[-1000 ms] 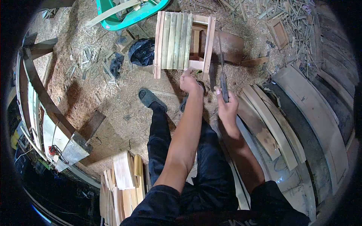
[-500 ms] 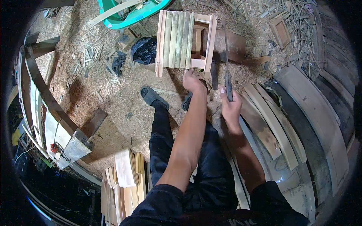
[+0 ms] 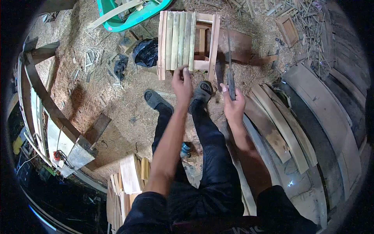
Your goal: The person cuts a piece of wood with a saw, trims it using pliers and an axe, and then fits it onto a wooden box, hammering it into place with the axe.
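Note:
A small wooden frame [image 3: 214, 43] stands on the ground ahead of my feet, with several pale wooden slats [image 3: 181, 37] side by side across its left and middle. Its right part shows an open gap. My left hand [image 3: 182, 86] is at the lower ends of the slats, fingers curled and thumb close to them; whether it pinches anything is hidden. My right hand [image 3: 235, 104] is wrapped round the dark handle of a long thin-bladed tool [image 3: 231, 84]. The blade points away from me, edge-on, along the frame's right side, so its exact kind does not show.
A green tub [image 3: 134, 22] with wood strips lies at the top left, near a black plastic bag [image 3: 146, 53]. Curved boards [image 3: 282, 128] lie at my right. Stacked wood pieces [image 3: 130, 175] sit at lower left. Shavings and offcuts litter the ground.
My left hand has shifted left along the slats' lower ends, uncovering my right foot. My right hand still grips the tool, its handle now more upright in view.

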Demonstrator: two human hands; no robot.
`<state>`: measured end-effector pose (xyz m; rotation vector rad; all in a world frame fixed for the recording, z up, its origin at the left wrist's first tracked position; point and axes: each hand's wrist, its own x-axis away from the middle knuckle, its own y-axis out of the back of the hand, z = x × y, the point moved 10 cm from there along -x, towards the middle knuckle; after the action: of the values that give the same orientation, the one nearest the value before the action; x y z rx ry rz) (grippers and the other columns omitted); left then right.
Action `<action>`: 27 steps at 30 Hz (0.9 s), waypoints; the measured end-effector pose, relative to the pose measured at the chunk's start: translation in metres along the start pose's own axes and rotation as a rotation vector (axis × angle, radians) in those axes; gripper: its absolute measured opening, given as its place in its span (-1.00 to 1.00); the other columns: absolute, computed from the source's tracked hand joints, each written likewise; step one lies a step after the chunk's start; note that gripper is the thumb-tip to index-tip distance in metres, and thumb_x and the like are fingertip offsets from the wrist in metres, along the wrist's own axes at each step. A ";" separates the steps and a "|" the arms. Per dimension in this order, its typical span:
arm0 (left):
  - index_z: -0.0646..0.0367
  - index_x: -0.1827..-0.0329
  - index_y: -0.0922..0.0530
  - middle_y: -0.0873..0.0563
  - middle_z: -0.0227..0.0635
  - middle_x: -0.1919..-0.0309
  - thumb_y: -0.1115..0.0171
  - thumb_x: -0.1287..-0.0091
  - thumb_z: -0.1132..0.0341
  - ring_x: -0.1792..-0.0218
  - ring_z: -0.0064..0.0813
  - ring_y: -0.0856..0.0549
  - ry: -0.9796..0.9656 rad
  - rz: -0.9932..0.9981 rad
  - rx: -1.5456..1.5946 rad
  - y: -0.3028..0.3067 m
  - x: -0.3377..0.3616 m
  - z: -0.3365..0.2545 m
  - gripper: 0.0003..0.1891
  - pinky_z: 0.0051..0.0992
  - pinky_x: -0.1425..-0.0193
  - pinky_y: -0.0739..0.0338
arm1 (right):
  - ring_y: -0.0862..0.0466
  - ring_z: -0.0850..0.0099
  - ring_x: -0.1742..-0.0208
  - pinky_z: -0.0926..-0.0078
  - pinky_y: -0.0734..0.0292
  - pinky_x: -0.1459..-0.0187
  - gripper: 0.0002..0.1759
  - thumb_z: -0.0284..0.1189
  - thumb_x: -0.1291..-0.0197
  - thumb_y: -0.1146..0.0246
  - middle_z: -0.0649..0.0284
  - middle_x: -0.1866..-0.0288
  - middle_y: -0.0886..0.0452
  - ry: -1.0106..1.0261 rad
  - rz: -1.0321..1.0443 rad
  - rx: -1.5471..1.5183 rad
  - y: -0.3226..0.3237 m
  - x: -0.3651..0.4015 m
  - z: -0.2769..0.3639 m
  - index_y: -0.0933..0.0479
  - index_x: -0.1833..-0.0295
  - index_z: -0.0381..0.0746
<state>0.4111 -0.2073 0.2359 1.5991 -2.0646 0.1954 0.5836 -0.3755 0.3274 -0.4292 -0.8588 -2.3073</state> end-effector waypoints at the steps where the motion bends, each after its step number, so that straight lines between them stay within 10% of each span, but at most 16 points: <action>1: 0.14 -0.01 -0.63 -0.69 -0.28 0.16 -0.15 -0.44 0.35 0.22 -0.44 -0.63 -0.204 0.146 -0.228 -0.008 -0.013 -0.025 -0.82 -0.40 0.09 -0.53 | -0.38 0.71 0.42 0.65 -0.29 0.37 -0.76 -0.37 -0.36 -0.29 0.48 0.44 -0.51 0.002 -0.003 0.006 0.001 -0.001 -0.004 -0.69 0.02 -0.32; 6: -0.12 -0.14 -0.62 -0.55 -0.44 -0.30 -0.21 -0.31 0.31 -0.45 -0.36 -0.38 -1.112 0.608 -1.144 -0.064 -0.028 -0.073 -0.67 -0.15 -0.57 -0.15 | -0.44 0.69 0.36 0.65 -0.37 0.29 -0.76 -0.39 -0.36 -0.30 0.46 0.39 -0.56 0.012 -0.040 0.020 0.001 -0.003 -0.008 -0.68 0.04 -0.35; 9: -0.11 -0.22 -0.60 -0.42 -0.43 -0.44 -0.27 -0.28 0.24 -0.56 -0.45 -0.19 -1.149 1.080 -1.313 -0.078 -0.038 -0.025 -0.59 -0.14 -0.65 0.05 | -0.49 0.68 0.32 0.64 -0.41 0.24 -0.77 -0.40 -0.36 -0.29 0.43 0.36 -0.60 -0.029 -0.028 -0.031 0.000 -0.004 -0.003 -0.67 0.05 -0.35; 18: -0.07 -0.07 -0.63 -0.67 -0.30 0.03 -0.16 -0.35 0.17 -0.18 -0.24 -0.60 -1.429 1.086 -1.140 -0.109 -0.044 -0.074 -0.72 -0.20 -0.43 -0.39 | -0.46 0.64 0.40 0.53 -0.39 0.34 -0.74 -0.31 -0.35 -0.29 0.38 0.48 -0.54 0.048 -0.099 -0.087 0.012 0.006 0.002 -0.61 0.16 -0.33; 22: 0.11 0.06 -0.52 -0.64 -0.11 0.15 -0.11 -0.42 0.21 0.21 0.07 -0.68 -0.892 0.901 -0.942 -0.096 -0.072 -0.114 -0.80 -0.07 0.21 -0.61 | -0.44 0.63 0.43 0.54 -0.39 0.36 -0.75 -0.31 -0.35 -0.30 0.40 0.50 -0.53 0.094 -0.184 -0.078 0.023 0.013 0.005 -0.61 0.17 -0.32; 27: 0.12 0.14 -0.51 -0.61 -0.08 0.26 -0.12 -0.43 0.20 0.27 0.09 -0.67 -0.694 0.531 -0.938 -0.030 -0.055 -0.102 -0.82 -0.06 0.23 -0.59 | -0.53 0.64 0.32 0.60 -0.46 0.23 -0.74 -0.33 -0.37 -0.28 0.36 0.32 -0.68 0.011 -0.193 -0.131 0.019 0.019 0.017 -0.67 0.04 -0.33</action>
<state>0.4799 -0.1265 0.2914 0.5435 -2.4351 -1.1243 0.5837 -0.3834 0.3580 -0.4047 -0.7758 -2.5514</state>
